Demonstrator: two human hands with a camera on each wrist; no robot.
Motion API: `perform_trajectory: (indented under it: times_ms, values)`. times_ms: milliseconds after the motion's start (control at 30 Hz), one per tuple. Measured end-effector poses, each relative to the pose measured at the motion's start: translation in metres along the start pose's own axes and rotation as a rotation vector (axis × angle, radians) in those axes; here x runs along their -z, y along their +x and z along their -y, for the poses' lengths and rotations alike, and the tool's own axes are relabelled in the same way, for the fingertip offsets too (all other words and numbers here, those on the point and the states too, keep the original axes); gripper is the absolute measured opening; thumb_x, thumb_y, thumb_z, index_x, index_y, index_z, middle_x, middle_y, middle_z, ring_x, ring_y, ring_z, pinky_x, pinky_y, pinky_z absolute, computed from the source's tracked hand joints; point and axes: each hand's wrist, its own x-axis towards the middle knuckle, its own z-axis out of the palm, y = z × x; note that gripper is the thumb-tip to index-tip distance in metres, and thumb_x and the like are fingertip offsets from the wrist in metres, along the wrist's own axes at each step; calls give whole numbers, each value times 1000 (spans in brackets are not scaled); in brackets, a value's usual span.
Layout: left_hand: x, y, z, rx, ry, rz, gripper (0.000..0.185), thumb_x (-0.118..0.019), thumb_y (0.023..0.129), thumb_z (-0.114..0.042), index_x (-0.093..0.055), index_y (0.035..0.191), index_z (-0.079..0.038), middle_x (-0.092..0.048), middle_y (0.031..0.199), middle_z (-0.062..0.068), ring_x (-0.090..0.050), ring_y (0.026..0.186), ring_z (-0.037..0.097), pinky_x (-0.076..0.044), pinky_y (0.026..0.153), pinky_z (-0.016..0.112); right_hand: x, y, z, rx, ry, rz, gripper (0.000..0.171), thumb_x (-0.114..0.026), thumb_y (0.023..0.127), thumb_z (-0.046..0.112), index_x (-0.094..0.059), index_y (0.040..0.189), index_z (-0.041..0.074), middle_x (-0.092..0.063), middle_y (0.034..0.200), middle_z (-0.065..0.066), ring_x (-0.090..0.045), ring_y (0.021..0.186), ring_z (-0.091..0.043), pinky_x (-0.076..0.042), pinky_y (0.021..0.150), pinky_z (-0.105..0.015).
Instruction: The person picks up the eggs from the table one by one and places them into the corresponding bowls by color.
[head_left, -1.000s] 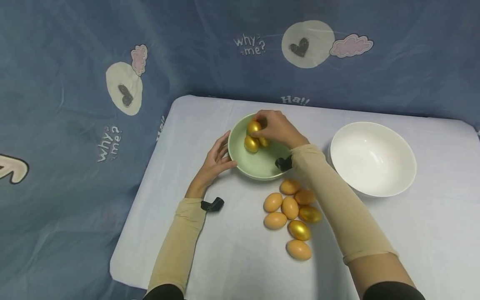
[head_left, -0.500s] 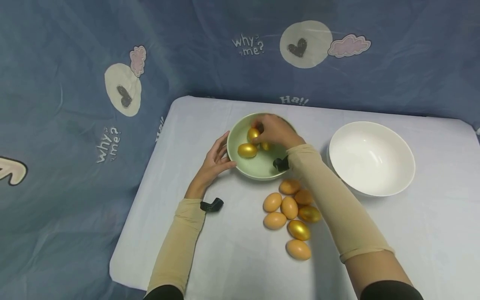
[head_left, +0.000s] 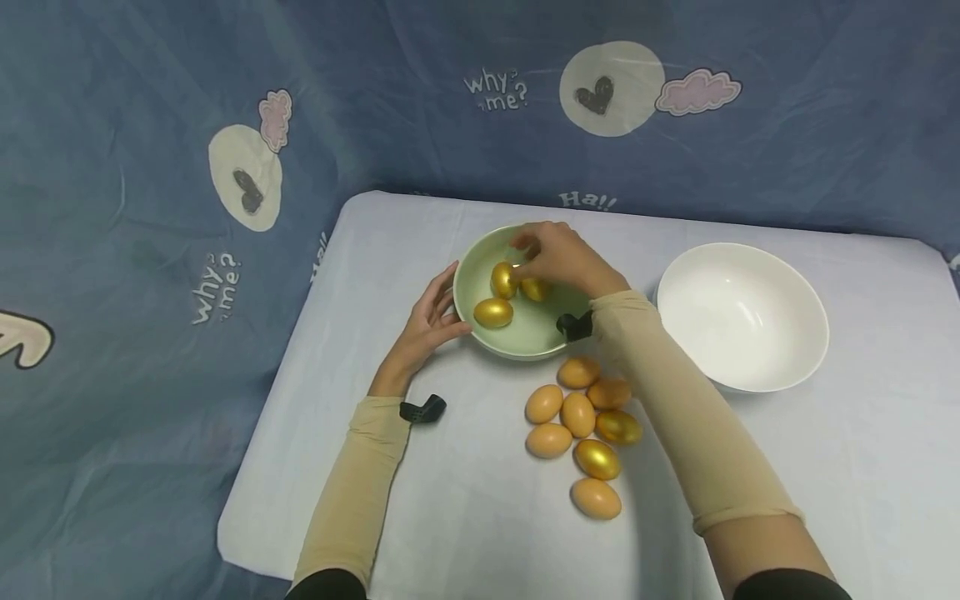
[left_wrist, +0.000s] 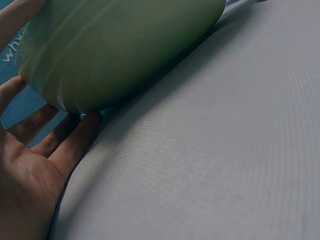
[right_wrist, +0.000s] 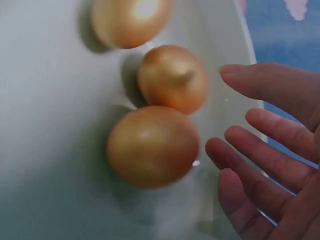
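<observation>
My left hand (head_left: 423,337) steadies the light green bowl (head_left: 517,342) from its left side. In the left wrist view, its fingertips touch the lower outside of the bowl (left_wrist: 125,45) and the thumb lies higher up. Three shiny golden eggs lie inside the bowl: one at the front left (head_left: 492,313), one behind it (head_left: 503,280), and one partly under my right hand (head_left: 536,289). That right hand (head_left: 558,257) hovers over the bowl's far right part. The right wrist view has its fingers (right_wrist: 250,150) spread and apart from the eggs (right_wrist: 152,146), holding nothing.
In front of the bowl, several light brown eggs (head_left: 550,441) and two golden eggs (head_left: 597,459) lie grouped on the white table (head_left: 465,517). A larger white bowl (head_left: 742,317) stands to the right. A blue printed cloth (head_left: 420,108) hangs behind the table.
The golden eggs have spread apart inside the bowl, one rolling toward the front left. My right hand has let go of an egg and drawn slightly right. My left hand has stayed put.
</observation>
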Motion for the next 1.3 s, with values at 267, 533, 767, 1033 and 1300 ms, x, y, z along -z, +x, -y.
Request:
perform_trajectory:
  times_ms: [267,533,767,1033,1300]
  values:
    - [0,0,0,4,14,-4,105,-91,80,-31,-29,164,-25,-30,169,4,-35,155,27,-48,119,29,7,-24,-2,58,68,-53,51,-81,89,24,-65,132,3,-68,135,-17,-67,121,-32,-56,108,-49]
    - [0,0,0,-9,9,4,106,-91,80,-33,-28,164,-23,-29,170,5,-33,156,29,-48,119,29,4,-54,-1,115,96,-103,48,-84,88,18,-66,131,6,-68,135,-16,-67,122,-32,-55,109,-52]
    - [0,1,1,-13,16,2,109,-92,77,-41,-29,164,-24,-30,169,5,-35,155,29,-48,118,28,-4,-83,2,148,118,-137,45,-84,87,19,-68,127,7,-71,129,-12,-68,119,-29,-60,97,-49]
    - [-1,1,-2,1,-1,1,100,-87,84,-17,-28,164,-21,-29,169,6,-34,155,28,-47,120,29,-9,-119,-6,193,105,-174,46,-83,89,21,-67,130,11,-72,127,-8,-68,117,-27,-62,92,-42]
    - [0,0,-1,5,5,-4,98,-85,85,-13,-27,164,-21,-30,169,7,-34,155,29,-47,120,30,-19,-157,-22,241,89,-218,43,-84,87,16,-69,127,12,-73,125,-6,-68,115,-23,-64,89,-36]
